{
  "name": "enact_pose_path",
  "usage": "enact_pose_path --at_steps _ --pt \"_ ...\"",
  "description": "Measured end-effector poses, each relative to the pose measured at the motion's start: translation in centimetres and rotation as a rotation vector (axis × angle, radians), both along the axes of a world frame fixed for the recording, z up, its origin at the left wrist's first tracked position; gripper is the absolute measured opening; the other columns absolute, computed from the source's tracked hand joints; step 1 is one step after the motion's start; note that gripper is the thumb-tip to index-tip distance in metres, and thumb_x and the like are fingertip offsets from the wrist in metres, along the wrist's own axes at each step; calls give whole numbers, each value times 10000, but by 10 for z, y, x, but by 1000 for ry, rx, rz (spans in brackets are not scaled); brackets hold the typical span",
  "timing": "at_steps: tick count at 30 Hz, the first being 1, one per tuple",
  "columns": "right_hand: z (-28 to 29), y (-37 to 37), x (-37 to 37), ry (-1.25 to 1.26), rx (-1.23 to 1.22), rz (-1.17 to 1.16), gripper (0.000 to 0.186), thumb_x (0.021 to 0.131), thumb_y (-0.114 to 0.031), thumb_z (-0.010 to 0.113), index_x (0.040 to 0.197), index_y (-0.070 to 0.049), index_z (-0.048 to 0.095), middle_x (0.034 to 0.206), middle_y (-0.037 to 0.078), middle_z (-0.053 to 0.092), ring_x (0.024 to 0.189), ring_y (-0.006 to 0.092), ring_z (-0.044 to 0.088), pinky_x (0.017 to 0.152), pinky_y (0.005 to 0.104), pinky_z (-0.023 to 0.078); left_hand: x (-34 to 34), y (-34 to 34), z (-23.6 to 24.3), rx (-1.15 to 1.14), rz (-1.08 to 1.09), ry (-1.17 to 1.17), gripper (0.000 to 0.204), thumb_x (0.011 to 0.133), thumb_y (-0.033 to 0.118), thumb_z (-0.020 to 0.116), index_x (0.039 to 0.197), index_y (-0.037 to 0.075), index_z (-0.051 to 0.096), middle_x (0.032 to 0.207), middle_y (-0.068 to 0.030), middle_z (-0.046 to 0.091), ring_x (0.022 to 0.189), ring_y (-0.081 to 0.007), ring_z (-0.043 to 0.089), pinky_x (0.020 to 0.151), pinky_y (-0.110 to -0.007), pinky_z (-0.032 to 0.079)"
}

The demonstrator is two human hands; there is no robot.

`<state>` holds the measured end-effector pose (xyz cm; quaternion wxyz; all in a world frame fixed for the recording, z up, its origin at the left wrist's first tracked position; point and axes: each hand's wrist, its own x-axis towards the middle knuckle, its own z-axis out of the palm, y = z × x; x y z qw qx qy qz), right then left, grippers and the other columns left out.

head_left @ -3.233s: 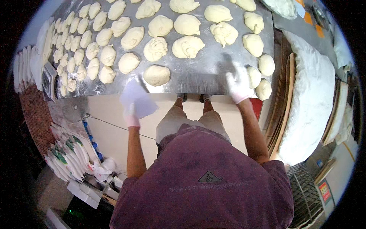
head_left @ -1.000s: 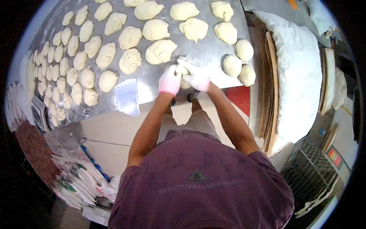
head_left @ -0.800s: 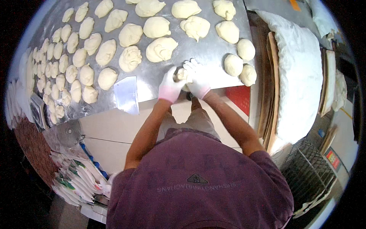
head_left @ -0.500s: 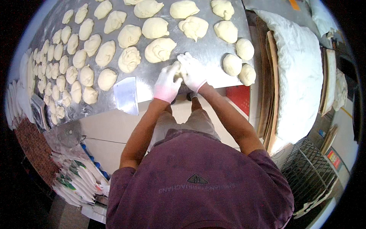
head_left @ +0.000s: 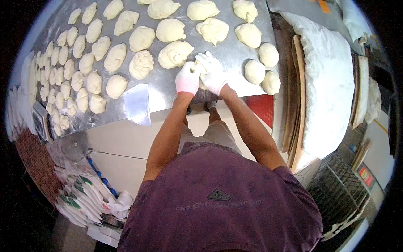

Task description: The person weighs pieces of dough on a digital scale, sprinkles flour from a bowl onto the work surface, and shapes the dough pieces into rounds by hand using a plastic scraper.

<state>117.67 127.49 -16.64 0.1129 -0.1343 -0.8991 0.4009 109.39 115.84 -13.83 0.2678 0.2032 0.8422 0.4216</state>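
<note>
Near the steel table's front edge, my left hand (head_left: 187,79) and my right hand (head_left: 212,72), both in white gloves, close round a piece of pale dough (head_left: 197,67), which their fingers mostly hide. Several rough dough lumps (head_left: 176,54) lie in rows on the floured steel table (head_left: 161,94) to the left and behind my hands. Three smoother dough balls (head_left: 254,71) sit close together to the right. A flat translucent scraper (head_left: 136,105) lies at the front edge, left of my hands.
Right of the table stand wooden boards (head_left: 294,96) with a thick white cloth (head_left: 325,92) on them, and a wire rack (head_left: 336,193) lower down. At the lower left are stacked sacks (head_left: 82,201). A red object (head_left: 259,111) shows below the table's right edge.
Since about three seconds ago my left hand has left the scraper on the table and joined my right on the dough. In the last second both hands have shifted slightly upward, fingers working round it.
</note>
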Motion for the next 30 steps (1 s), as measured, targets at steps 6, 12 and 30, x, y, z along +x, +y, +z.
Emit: enact_pose_path --at_steps 6,12,30 --pt "-5 6 25 15 241 25 552 751 -138 632 1290 -82 526 1295 181 551 1273 384 451 1054 463 360 21 -10 29 25 -311 278 215 837 121 602 1047 98 641 1091 -142 607 977 -351 599 845 -400 481" --pt "20 25 5 -34 -278 80 547 739 -87 643 1276 -58 545 1269 184 565 1251 372 475 1046 433 383 11 8 -3 -77 -62 180 203 854 135 554 1039 110 635 1015 -136 624 904 -377 605 790 -412 496" --pt "6 10 31 27 102 -79 508 780 -136 631 1271 -33 552 1336 192 517 1259 402 461 1094 441 341 30 14 6 81 41 -60 241 843 182 598 1057 76 629 986 -162 624 977 -356 602 850 -388 482"
